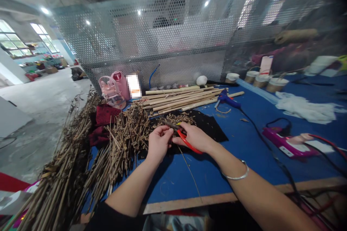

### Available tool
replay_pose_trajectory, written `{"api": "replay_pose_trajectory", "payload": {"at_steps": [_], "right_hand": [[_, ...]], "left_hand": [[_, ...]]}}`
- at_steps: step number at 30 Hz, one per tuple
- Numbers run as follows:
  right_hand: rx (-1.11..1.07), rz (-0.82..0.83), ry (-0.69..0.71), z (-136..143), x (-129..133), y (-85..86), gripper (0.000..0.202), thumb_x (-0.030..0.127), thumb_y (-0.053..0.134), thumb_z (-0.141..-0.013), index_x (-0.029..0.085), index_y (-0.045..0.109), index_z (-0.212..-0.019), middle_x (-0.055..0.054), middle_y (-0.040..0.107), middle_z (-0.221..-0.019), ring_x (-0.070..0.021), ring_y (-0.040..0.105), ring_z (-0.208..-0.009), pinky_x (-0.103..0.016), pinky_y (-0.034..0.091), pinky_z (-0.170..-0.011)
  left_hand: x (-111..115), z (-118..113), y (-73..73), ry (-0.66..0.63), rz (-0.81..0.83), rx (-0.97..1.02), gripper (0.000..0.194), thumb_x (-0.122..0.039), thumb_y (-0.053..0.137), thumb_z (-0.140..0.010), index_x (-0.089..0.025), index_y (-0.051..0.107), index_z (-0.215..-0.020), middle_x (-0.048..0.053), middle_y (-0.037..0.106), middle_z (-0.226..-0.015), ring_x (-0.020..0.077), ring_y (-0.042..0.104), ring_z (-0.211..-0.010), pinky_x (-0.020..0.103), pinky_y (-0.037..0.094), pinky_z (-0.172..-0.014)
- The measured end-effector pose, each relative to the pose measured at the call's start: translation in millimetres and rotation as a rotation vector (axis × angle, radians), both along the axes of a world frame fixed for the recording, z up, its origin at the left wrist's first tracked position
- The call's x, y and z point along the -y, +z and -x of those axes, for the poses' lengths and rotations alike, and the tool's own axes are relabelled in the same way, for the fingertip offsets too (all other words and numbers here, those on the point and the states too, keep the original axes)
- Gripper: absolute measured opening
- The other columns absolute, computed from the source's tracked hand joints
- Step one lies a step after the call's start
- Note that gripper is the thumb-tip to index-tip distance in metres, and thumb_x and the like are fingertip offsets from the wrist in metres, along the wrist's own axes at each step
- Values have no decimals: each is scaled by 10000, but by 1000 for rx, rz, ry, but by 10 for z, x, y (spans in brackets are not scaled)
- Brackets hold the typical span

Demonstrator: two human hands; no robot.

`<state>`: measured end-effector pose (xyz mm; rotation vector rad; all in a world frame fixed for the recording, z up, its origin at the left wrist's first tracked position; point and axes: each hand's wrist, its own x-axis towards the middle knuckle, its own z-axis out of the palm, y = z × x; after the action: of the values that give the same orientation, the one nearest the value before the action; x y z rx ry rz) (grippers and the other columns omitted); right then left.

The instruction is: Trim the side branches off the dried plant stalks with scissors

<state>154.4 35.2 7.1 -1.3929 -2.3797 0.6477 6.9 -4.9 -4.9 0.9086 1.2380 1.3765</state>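
My right hand (196,138) is closed around red-handled scissors (187,141), whose dark blades point left toward my other hand. The fingers of my left hand (158,143) are pinched close to the blades on a thin dried stem (191,171). That stem slants down from between the hands toward the table's front edge. Behind my hands, dry brown plant bits (183,117) lie on a black cloth (214,126). A bundle of dried stalks (124,133) rests just left of my left hand.
More long dried stalks (62,155) hang over the left side of the blue table (217,184). Peeled sticks (184,101) lie at the back, near a blue glue gun (227,100). On the right are a purple power strip (290,144), cords and white gloves (306,108).
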Motion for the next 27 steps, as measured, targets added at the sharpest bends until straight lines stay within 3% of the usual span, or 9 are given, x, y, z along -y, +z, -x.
{"api": "replay_pose_trajectory", "payload": {"at_steps": [4,11,19,27], "right_hand": [[53,-5,-37,6,-21,-44,451,628,554,-659,197,529,-791,-24,579,-695,-137,504,-588,-221,297,-505],[81,12,-73,-11,-58,-60,471,660,530,-649,203,543,-758,-37,603,-723,-160,541,-616,-225,302,-503],[56,-52,14,-1,-19,-47,471,640,529,-670,204,495,-846,-46,611,-813,-160,553,-668,-227,331,-543],[120,11,-81,9,-52,-42,465,661,526,-654,209,549,-761,-35,616,-717,-158,545,-609,-224,294,-494]], "left_hand": [[-12,13,-7,24,11,-8,349,-384,683,-612,-122,584,-820,-26,548,-552,44,445,-391,141,360,-337],[-29,23,3,43,16,20,367,-357,692,-603,-105,614,-858,5,585,-599,56,486,-424,141,353,-342],[-14,33,5,-15,-23,22,296,-361,662,-638,-105,652,-786,-19,538,-507,55,462,-421,143,357,-365],[-51,52,-11,33,-3,15,313,-325,681,-615,-103,672,-836,14,598,-591,66,493,-455,150,379,-368]]}}
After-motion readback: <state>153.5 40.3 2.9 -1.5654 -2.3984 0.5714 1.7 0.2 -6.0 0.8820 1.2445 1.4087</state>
